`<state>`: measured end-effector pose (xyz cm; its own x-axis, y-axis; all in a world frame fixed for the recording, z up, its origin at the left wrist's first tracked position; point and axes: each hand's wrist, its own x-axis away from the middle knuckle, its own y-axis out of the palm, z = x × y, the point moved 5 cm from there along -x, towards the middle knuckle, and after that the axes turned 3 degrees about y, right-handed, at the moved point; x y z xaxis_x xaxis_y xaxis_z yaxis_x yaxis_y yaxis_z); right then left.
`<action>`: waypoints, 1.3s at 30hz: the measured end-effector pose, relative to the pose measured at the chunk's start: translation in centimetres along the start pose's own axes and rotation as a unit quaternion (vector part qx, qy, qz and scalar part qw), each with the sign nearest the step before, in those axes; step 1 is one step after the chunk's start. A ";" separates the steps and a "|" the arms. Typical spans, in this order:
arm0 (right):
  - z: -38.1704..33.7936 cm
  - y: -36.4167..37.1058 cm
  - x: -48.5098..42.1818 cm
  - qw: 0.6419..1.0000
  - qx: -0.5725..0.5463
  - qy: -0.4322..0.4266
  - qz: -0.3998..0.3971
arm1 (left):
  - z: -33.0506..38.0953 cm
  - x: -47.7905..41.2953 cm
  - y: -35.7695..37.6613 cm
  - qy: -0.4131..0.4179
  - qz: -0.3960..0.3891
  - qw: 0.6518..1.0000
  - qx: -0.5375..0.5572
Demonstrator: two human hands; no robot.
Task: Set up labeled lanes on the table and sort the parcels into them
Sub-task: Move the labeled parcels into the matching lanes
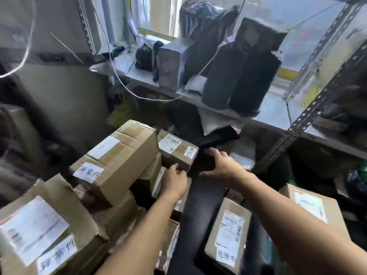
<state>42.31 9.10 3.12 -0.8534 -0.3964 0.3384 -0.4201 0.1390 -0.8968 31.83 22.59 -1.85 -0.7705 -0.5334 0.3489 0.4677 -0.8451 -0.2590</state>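
A small cardboard parcel point(177, 151) with a white shipping label and a handwritten tag lies at the centre, atop other boxes. My left hand point(175, 180) is at its near lower edge, fingertips touching the box, fingers loosely apart. My right hand point(220, 165) is spread flat just to the right of that parcel, over a dark surface, holding nothing. A larger tagged box point(119, 161) leans to the left. Another tagged box point(45, 227) fills the lower left. On the black table point(198, 211), a tagged parcel point(228, 233) lies at the lower right.
A metal shelf point(278, 114) runs across the back with several black-wrapped parcels point(238, 76) and a grey box point(170, 64). A black bag point(218, 137) hangs below it. Another cardboard box point(313, 203) sits far right. White cables point(127, 84) dangle at left.
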 end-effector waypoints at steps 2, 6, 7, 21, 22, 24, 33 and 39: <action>-0.2 1.8 -3.4 1.000 0.012 -0.001 -0.014 | -1.7 -2.4 0.9 -0.019 -0.013 0.999 0.024; -1.3 4.5 -9.4 0.999 0.041 -0.005 -0.014 | -4.7 -5.3 2.0 -0.039 -0.020 0.997 0.055; -1.7 5.0 -10.5 0.998 0.054 -0.012 -0.014 | -5.1 -5.7 2.0 -0.038 -0.019 0.997 0.059; -4.5 3.8 -12.5 0.996 -0.028 -0.041 0.076 | -7.0 -5.8 0.3 -0.063 -0.008 0.991 0.115; -4.3 2.9 -11.5 0.994 -0.043 -0.028 0.096 | -6.0 -5.3 0.1 -0.051 -0.002 0.991 0.125; -3.6 1.3 -8.9 0.991 -0.052 0.003 0.125 | -3.1 -4.2 0.2 -0.015 0.009 0.991 0.134; 1.5 -3.7 4.7 0.983 -0.074 0.065 0.155 | 1.5 1.2 5.6 0.027 -0.072 0.970 0.232; 8.3 -9.8 14.9 0.972 -0.064 0.102 0.201 | 7.0 12.0 7.9 0.119 -0.106 0.979 0.128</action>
<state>36.22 -5.70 14.58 -0.9945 -0.1000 0.0299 -0.0644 0.3624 -0.9298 29.29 9.24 6.58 -0.9270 -0.3470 0.1420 0.3557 -0.9337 0.0406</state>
